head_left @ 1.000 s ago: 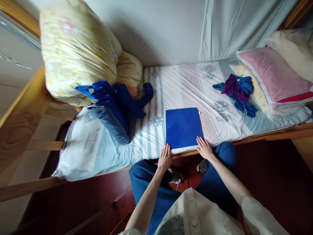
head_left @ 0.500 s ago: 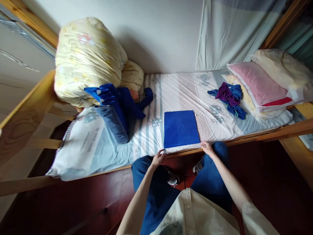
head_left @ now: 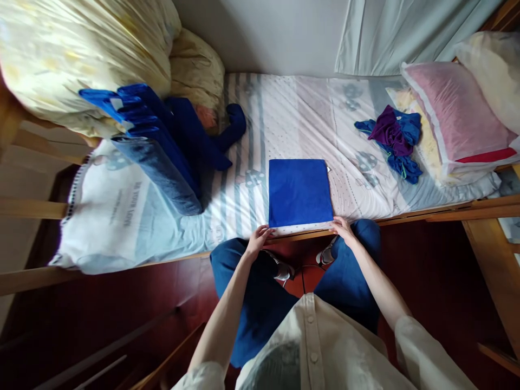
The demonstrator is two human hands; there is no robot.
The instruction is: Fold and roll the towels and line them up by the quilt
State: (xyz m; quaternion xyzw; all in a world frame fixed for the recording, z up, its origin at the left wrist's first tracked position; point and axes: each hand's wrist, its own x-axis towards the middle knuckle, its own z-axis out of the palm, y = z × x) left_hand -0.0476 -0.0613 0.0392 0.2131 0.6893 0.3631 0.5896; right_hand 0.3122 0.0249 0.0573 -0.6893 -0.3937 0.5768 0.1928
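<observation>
A blue cloth (head_left: 300,192), square and flat with a small white tag on its right side, lies on the bed by the front edge. My left hand (head_left: 259,240) is at its near left corner, fingertips closed on the cloth's edge. At the near right corner my right hand (head_left: 343,229) pinches the edge between thumb and fingers. Folded blue cloths (head_left: 152,127) stand in a row to the left, beside a rolled grey-blue piece of fabric (head_left: 158,173). Crumpled purple and blue clothing (head_left: 392,132) lies to the right.
The bed (head_left: 292,119) has a patterned sheet and a wooden frame. A large yellow quilt bundle (head_left: 101,54) fills the far left. Pink bedding in a clear cover (head_left: 467,114) sits at the right. A pale curtain (head_left: 390,38) hangs behind.
The view has moved closer and tilted down. My left hand has moved up to the cloth's near left corner; my right hand stays at the right corner. The cloth still lies flat.
</observation>
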